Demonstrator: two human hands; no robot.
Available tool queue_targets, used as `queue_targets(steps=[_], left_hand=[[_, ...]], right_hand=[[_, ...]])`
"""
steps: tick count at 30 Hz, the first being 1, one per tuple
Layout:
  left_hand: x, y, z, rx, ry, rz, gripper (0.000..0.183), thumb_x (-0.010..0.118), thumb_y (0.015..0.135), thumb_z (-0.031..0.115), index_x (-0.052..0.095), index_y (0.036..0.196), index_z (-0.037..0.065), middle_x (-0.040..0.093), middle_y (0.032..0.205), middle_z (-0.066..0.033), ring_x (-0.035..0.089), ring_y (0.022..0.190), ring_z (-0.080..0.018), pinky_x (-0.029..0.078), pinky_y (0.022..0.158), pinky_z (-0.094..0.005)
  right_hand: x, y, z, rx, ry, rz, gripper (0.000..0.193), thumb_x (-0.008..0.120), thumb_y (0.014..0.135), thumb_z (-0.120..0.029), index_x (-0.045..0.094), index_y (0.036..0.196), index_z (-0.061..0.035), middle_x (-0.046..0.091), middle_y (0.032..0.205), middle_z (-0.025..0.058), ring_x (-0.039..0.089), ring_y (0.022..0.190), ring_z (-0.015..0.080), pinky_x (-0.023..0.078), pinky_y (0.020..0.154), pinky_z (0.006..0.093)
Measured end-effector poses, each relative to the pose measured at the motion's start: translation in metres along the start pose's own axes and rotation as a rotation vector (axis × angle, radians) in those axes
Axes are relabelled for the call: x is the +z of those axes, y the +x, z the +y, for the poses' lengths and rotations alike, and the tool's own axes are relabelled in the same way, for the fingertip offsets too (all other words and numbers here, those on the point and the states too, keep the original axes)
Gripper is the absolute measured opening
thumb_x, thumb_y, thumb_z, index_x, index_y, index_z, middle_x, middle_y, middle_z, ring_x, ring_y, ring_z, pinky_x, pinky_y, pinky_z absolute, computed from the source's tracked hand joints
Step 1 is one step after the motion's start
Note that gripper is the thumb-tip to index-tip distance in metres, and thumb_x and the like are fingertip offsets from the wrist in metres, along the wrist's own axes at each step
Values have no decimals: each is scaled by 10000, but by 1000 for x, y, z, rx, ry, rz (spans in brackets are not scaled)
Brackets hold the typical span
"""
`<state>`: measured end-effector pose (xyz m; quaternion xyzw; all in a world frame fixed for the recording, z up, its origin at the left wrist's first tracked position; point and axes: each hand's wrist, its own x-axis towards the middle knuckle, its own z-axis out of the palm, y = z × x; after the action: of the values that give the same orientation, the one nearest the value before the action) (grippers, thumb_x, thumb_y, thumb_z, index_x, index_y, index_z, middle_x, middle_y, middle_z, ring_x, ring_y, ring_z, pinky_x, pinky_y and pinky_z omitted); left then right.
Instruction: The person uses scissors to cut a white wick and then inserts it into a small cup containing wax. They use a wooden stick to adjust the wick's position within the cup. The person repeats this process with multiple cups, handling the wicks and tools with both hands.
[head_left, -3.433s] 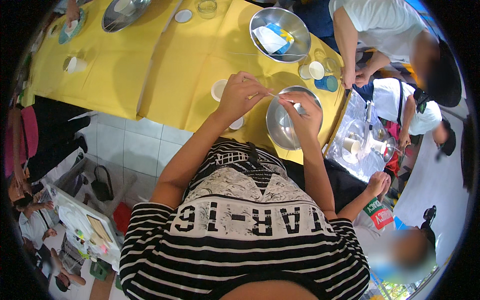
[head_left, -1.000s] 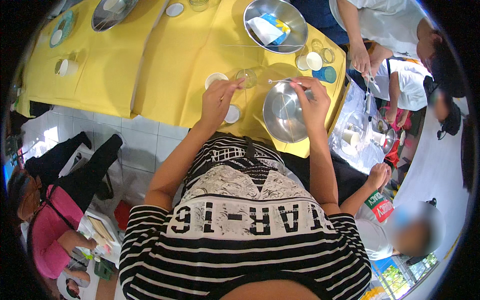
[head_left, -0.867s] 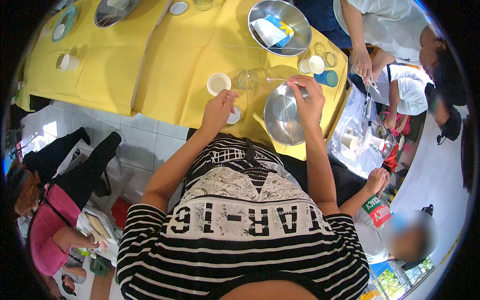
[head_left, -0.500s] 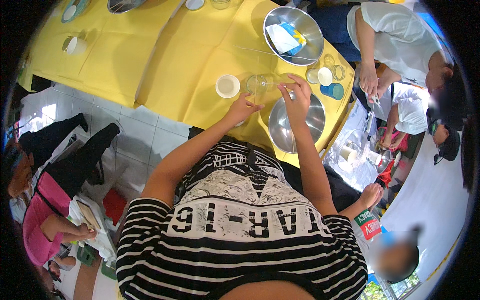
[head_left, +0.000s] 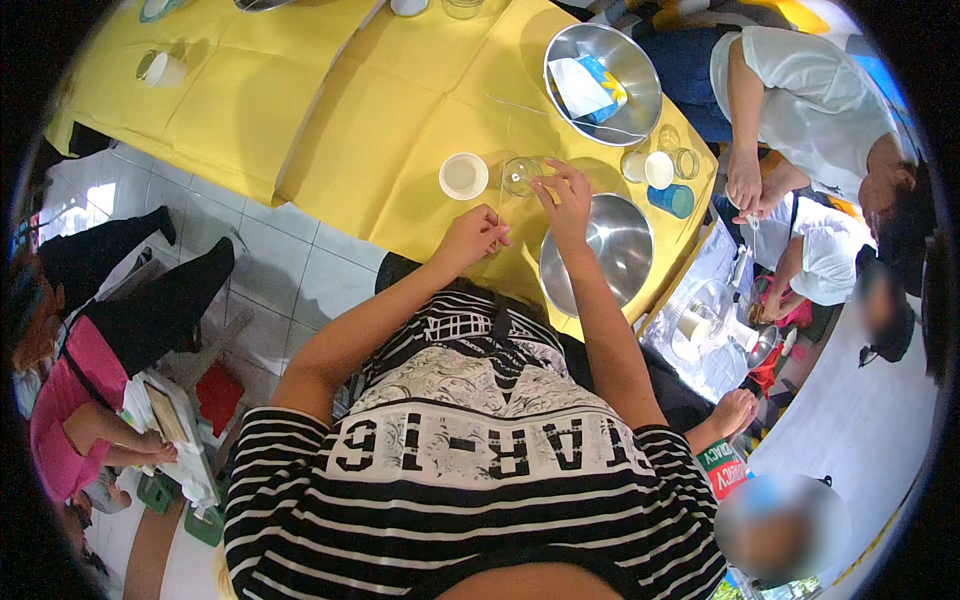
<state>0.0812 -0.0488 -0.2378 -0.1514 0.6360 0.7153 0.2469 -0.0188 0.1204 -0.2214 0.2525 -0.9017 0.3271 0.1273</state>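
My left hand point(head_left: 474, 236) is closed in a pinch just in front of a clear glass jar point(head_left: 519, 176). A faint pale line, like a thin string point(head_left: 502, 196), runs up from its fingertips beside the jar. My right hand point(head_left: 566, 198) reaches to the right side of the jar with thumb and fingers bent together at its rim; what they pinch is too small to make out. A small bright spot shows inside the jar. Left of the jar stands a white paper cup point(head_left: 463, 176). Under my right wrist sits a steel bowl point(head_left: 622, 250).
Another steel bowl point(head_left: 640, 75) holds a blue-and-white packet point(head_left: 590, 88); a white string crosses its rim. Several jars and cups, including a blue cup point(head_left: 671, 200), stand at the right edge of the yellow-covered table point(head_left: 385, 130). Co-workers work at right; another person point(head_left: 75, 440) is at left.
My right hand has moved left to the jar's rim. My left hand has drawn slightly back toward me and its fingers have closed tighter. The view has shifted slightly.
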Motion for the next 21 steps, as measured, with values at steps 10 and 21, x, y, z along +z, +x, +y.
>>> queue_targets(steps=[10,21], left_hand=[[-11,-11,2,20,-62,4,192,632,877,157,506,851,15,678,793,-88,605,646,-96,496,578,-233],[-8,-14,3,-5,-11,-23,201,629,881,167,504,837,15,679,779,-100,582,608,-94,478,560,-227]], right_hand=[[1,-4,-2,22,26,-39,128,752,689,-150,665,777,-118,634,1061,7,585,815,176,407,764,346],[5,-10,2,15,22,-42,148,748,701,-142,668,825,-131,632,1074,18,585,906,199,397,791,353]])
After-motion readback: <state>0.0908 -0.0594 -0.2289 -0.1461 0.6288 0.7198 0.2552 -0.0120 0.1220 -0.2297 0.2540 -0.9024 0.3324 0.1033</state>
